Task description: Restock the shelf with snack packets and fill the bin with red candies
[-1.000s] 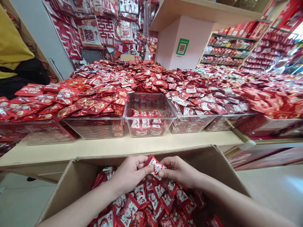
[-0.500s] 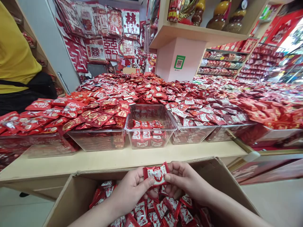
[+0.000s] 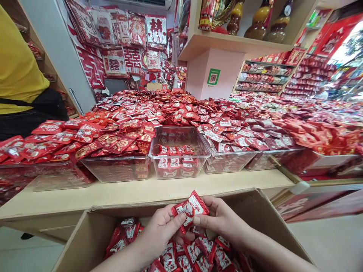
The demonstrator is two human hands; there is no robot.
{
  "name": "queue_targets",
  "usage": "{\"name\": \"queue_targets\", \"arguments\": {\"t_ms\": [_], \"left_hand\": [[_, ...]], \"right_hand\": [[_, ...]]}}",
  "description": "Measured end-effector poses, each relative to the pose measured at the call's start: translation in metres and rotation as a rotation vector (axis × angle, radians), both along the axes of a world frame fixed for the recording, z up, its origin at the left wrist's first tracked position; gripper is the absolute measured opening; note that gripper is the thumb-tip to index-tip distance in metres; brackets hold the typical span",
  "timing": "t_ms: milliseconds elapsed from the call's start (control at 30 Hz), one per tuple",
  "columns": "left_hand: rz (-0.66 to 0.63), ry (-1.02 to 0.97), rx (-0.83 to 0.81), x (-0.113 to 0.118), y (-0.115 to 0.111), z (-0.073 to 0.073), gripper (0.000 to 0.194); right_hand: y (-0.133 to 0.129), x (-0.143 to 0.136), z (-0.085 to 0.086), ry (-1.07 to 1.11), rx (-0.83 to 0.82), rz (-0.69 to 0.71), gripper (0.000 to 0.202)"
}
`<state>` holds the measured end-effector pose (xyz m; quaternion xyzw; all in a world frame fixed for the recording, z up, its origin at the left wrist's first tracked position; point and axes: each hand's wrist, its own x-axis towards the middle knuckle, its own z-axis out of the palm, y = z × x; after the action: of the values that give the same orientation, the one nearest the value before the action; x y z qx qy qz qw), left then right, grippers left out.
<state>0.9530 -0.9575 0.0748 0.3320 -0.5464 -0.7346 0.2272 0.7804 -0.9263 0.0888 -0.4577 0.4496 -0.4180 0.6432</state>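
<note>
Between both hands is a small red and white candy packet (image 3: 189, 210), its printed face turned up toward me. My left hand (image 3: 162, 228) pinches its left side, thumb on top. On its right side, my right hand (image 3: 216, 217) grips it with the thumb near the lower right edge. The hands are over an open cardboard box (image 3: 82, 234) that holds many loose packets (image 3: 195, 251) of the same look. Beyond the box, a clear plastic bin (image 3: 204, 160) holds a few similar packets stacked in rows at its front.
Heaped bins of red packets (image 3: 124, 136) line the cream counter (image 3: 113, 190) on both sides of the clear bin. A wooden shelf (image 3: 224, 43) with gourd ornaments overhangs the back. At the far left stands a person in a yellow top (image 3: 19, 64).
The packet has turned in my hands, its right end now tilted upward. My right thumb has shifted down along it. The view has moved slightly.
</note>
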Motion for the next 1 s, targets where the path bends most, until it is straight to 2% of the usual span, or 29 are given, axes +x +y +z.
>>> {"name": "queue_targets", "arguments": {"t_ms": [167, 300, 367, 433, 500, 567, 633, 733, 867, 1000], "left_hand": [[-0.018, 0.027, -0.053, -0.002, 0.004, 0.002, 0.026], [-0.042, 0.145, -0.087, -0.001, 0.007, 0.003, 0.028], [-0.072, 0.127, -0.124, 0.002, 0.007, 0.003, 0.034], [-0.11, 0.024, -0.163, 0.005, 0.007, 0.003, 0.036], [-0.144, -0.104, -0.185, 0.007, 0.005, 0.001, 0.034], [-0.172, -0.212, -0.199, 0.007, 0.003, -0.002, 0.032], [-0.219, -0.274, -0.247, 0.007, 0.001, -0.007, 0.031], [-0.301, -0.31, -0.413, 0.007, -0.001, -0.018, 0.031], [-0.332, -0.351, -0.52, 0.01, -0.002, -0.03, 0.032], [-0.357, -0.33, -0.552, 0.012, -0.002, -0.032, 0.034]], "right_hand": [[0.004, 0.01, -0.004, 0.071, 0.009, -0.055, 0.037], [0.009, 0.009, 0.0, 0.12, -0.121, -0.079, 0.029], [0.006, 0.003, 0.013, 0.197, -0.246, -0.111, 0.025], [-0.007, -0.006, 0.036, 0.297, -0.384, -0.209, 0.024], [-0.031, -0.015, 0.062, 0.384, -0.497, -0.313, 0.026], [-0.063, -0.022, 0.087, 0.476, -0.583, -0.312, 0.028], [-0.098, -0.024, 0.104, 0.611, -0.628, -0.211, 0.03], [-0.145, -0.016, 0.111, 0.912, -0.637, 0.032, 0.03], [-0.181, 0.008, 0.102, 1.235, -0.622, 0.437, 0.024], [-0.198, 0.03, 0.088, 1.217, -0.349, 0.721, 0.032]]}}
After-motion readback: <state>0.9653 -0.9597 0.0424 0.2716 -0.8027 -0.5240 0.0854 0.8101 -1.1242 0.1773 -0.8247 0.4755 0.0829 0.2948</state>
